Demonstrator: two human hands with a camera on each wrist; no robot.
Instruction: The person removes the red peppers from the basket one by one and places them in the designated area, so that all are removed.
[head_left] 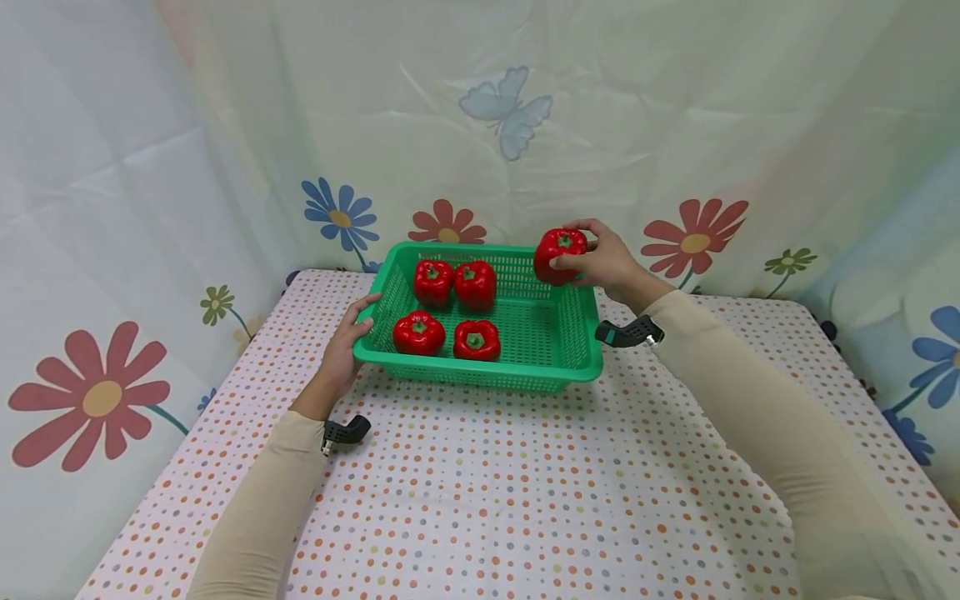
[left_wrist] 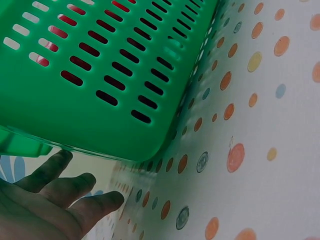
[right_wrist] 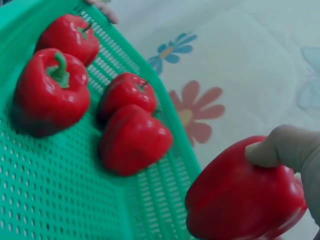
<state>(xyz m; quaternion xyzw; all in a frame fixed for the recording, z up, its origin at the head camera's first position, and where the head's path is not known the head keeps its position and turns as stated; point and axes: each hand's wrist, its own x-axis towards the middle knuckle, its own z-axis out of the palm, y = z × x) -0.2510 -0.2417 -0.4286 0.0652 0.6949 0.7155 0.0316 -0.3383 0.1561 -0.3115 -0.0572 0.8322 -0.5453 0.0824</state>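
A red bell pepper is gripped between the thumb and fingers of my right hand, raised over the back right corner of a green plastic basket. The right wrist view shows this pepper close up, the thumb pressed on its side. Inside the basket's left half sit several more red bell peppers, most with green stems upward. My left hand is at the basket's left end, fingertips by the rim. Its fingers look fairly straight and spread in the left wrist view, where the thumb is hidden.
The basket stands on a table with a dotted cloth. Behind it hangs a pale curtain printed with flowers and a butterfly. Dark wrist devices are worn on both forearms.
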